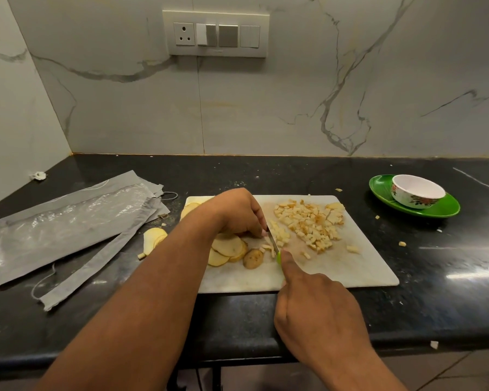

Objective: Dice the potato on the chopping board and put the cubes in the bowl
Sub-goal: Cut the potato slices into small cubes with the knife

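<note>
Lying between both hands, potato strips [266, 247]: left hand [235, 213] pins them, right hand [316, 311] grips knife [274, 244].

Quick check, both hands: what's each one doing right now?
Left hand: fingers curled down, holding potato strips on the chopping board.
Right hand: grips the knife, forefinger along its top.

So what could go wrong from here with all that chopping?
The left hand pins potato strips with fingertips right beside the small knife blade, so a slip could nick a finger. The pale potato cubes are heaped near the white chopping board edge, and strays already lie on the black counter. The white floral bowl sits off to the right, so carrying cubes over may spill more.
</note>
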`<state>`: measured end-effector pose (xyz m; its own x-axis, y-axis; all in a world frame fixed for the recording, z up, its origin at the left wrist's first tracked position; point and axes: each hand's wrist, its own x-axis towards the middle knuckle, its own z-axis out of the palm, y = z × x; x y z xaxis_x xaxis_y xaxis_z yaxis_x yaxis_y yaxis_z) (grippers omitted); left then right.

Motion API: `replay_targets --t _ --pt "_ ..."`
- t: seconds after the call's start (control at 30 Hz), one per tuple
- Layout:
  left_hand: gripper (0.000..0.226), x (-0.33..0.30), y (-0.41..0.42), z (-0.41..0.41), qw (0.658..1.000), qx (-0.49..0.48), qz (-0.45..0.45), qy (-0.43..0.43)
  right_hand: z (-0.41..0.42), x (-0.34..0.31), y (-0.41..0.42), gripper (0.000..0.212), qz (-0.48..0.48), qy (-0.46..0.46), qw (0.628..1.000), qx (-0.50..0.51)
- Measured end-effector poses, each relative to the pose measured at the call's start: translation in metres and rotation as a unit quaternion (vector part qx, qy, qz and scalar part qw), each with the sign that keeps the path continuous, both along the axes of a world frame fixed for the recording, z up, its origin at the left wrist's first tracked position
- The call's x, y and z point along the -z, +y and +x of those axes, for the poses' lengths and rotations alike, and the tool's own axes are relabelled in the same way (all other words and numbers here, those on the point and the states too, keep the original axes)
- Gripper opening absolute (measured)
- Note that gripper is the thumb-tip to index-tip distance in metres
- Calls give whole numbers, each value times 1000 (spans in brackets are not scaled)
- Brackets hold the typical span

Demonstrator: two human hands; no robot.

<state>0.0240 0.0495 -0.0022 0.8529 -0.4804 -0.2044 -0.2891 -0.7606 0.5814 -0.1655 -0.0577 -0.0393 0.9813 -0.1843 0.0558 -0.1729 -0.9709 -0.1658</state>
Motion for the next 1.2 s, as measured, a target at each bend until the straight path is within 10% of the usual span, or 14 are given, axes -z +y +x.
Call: replay_targets --t 0.6,0.77,0.9,1.2 --pt "13 -8 2 -3 998 42 35 -42 -42 -21 -29 58 40 1 999 8" --pt "32 -5 -4 -9 985 11 -132 -111 -18 -15 -29 57 50 -86 995 -2" --pt "68 6 -14 -9 977 78 -144 -134 10 -17 -27 54 128 -129 983 -10" --pt "56 14 -15 -4 981 149 -55 -107 23 -17 -38 45 304 -176 936 20"
